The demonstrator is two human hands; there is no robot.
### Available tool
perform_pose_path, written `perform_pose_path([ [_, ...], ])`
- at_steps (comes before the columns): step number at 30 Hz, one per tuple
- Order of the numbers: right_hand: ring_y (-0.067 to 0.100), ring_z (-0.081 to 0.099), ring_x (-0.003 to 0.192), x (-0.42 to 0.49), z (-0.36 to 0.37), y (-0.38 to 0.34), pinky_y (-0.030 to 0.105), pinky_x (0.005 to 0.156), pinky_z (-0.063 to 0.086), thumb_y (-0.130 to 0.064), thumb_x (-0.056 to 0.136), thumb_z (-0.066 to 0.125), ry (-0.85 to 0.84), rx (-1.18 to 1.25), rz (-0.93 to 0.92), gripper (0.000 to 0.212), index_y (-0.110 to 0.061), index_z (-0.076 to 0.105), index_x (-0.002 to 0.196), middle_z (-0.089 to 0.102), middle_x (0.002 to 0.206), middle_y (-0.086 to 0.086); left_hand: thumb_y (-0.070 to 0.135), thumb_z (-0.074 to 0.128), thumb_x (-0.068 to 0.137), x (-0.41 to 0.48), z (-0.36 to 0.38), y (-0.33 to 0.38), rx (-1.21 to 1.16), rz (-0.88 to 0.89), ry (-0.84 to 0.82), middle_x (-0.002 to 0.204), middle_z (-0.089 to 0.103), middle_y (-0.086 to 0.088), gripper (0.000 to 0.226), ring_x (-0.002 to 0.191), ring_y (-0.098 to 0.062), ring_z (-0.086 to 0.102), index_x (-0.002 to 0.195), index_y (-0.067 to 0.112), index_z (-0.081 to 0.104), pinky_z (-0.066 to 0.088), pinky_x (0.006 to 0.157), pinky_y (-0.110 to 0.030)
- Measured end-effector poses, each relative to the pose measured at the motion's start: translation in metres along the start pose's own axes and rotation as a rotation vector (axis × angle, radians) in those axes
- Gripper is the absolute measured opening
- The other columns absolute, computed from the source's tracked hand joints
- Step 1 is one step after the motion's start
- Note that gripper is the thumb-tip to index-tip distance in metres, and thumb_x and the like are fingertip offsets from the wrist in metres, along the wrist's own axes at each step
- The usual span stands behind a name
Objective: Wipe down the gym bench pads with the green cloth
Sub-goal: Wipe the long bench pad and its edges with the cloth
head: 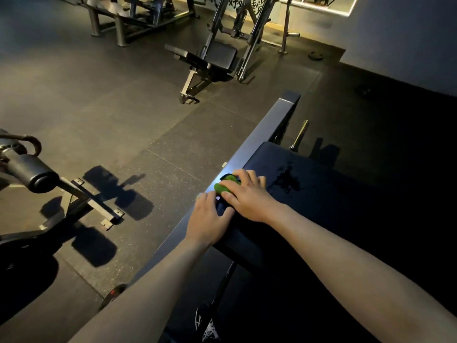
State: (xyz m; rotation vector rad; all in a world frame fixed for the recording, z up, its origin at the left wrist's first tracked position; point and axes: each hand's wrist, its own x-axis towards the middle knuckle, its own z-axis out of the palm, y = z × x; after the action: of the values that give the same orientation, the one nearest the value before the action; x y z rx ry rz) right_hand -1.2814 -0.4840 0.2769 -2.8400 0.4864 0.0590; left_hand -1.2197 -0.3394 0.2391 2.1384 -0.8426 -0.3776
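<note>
A dark padded gym bench pad (321, 194) fills the lower right, with a wet patch near its middle. The green cloth (222, 188) lies bunched at the pad's left edge. My right hand (247, 194) lies over the cloth with its fingers curled round it, pressing it onto the pad. My left hand (210, 216) rests flat on the pad's left edge just below the cloth, beside the steel frame beam (259, 134). Most of the cloth is hidden under my right hand.
A roller-pad machine (37, 174) stands on the floor at the left. Another bench with a rack (212, 58) stands at the back, with more machines (128, 16) behind it. A metal peg (300, 134) sticks out past the pad's far end. My shoe (207, 325) is below.
</note>
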Motion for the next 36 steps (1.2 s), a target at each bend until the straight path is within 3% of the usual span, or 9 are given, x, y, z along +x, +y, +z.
perform_pose_path([
  [2,0.021,0.019,0.131,0.0,0.003,0.005,0.043,0.092,0.016,-0.044,0.105,0.03,0.022,-0.041,-0.052,0.033,-0.042,0.045,0.135,0.023,0.154,-0.01,0.036,0.061,0.086,0.004,0.001,0.0,0.029,-0.036,-0.02,0.098,0.051,0.004,0.029,0.102,-0.018,0.047,0.108,0.018,0.053,0.04,0.083,-0.031],
  [5,0.021,0.033,0.117,0.017,0.002,0.017,0.037,0.08,0.014,-0.041,0.106,0.033,0.052,-0.128,-0.066,0.03,-0.045,0.053,0.127,0.041,0.143,-0.015,0.043,0.059,0.085,0.014,0.003,0.007,0.114,-0.075,-0.053,0.102,0.051,0.004,0.035,0.106,-0.02,0.047,0.109,0.018,0.051,0.039,0.083,-0.033],
  [11,0.026,0.043,0.115,0.056,-0.026,0.083,0.039,0.083,0.022,-0.037,0.103,0.041,0.109,-0.112,0.178,0.026,-0.046,0.06,0.119,0.048,0.127,-0.007,0.043,0.058,0.083,0.013,0.008,0.01,0.081,-0.077,0.026,0.1,0.049,0.005,0.03,0.106,-0.02,0.047,0.104,0.024,0.048,0.042,0.09,-0.038],
  [16,0.031,0.048,0.107,0.058,-0.006,0.062,0.039,0.083,0.022,-0.022,0.098,0.044,0.248,-0.044,0.33,0.027,-0.031,0.062,0.116,0.047,0.118,0.006,0.052,0.047,0.078,0.015,0.008,0.009,0.072,-0.097,-0.002,0.1,0.05,0.006,0.035,0.107,-0.019,0.046,0.105,0.029,0.045,0.042,0.091,-0.039],
  [19,0.025,0.054,0.101,0.044,0.0,0.042,0.036,0.076,0.017,-0.037,0.099,0.041,0.179,-0.017,0.182,0.026,-0.032,0.064,0.11,0.052,0.112,0.001,0.046,0.05,0.086,0.014,0.009,0.01,0.089,-0.073,-0.012,0.107,0.051,0.007,0.036,0.111,-0.018,0.046,0.117,0.026,0.05,0.04,0.095,-0.036],
  [21,0.02,0.056,0.099,0.03,0.01,0.024,0.034,0.071,0.012,-0.048,0.096,0.036,0.113,-0.01,0.014,0.034,-0.035,0.065,0.106,0.054,0.106,-0.006,0.041,0.051,0.09,0.013,0.008,0.013,0.086,-0.078,-0.002,0.106,0.052,0.005,0.03,0.11,-0.018,0.047,0.113,0.022,0.053,0.039,0.09,-0.034],
  [26,0.02,0.058,0.096,0.022,0.004,0.02,0.038,0.078,0.019,-0.046,0.099,0.043,0.059,0.015,-0.084,0.025,-0.037,0.065,0.107,0.051,0.107,-0.005,0.041,0.051,0.093,0.012,0.007,0.021,0.111,-0.185,0.002,0.102,0.051,0.002,0.026,0.107,-0.02,0.048,0.102,0.017,0.053,0.034,0.082,-0.032],
  [31,0.028,0.059,0.093,0.035,-0.008,0.04,0.043,0.085,0.023,-0.033,0.1,0.04,0.173,-0.047,0.064,0.023,-0.031,0.062,0.105,0.053,0.107,0.001,0.056,0.051,0.093,0.022,0.01,0.036,0.238,-0.271,0.012,0.104,0.052,0.0,0.04,0.109,-0.025,0.051,0.1,0.016,0.052,0.039,0.085,-0.038],
  [36,0.029,0.061,0.086,0.055,-0.021,0.081,0.044,0.088,0.022,-0.029,0.101,0.039,0.174,-0.006,0.145,0.022,-0.031,0.06,0.106,0.053,0.103,0.0,0.039,0.054,0.091,0.041,0.019,0.045,0.216,-0.209,0.015,0.11,0.053,-0.002,0.028,0.112,-0.025,0.049,0.108,0.016,0.052,0.039,0.094,-0.038],
])
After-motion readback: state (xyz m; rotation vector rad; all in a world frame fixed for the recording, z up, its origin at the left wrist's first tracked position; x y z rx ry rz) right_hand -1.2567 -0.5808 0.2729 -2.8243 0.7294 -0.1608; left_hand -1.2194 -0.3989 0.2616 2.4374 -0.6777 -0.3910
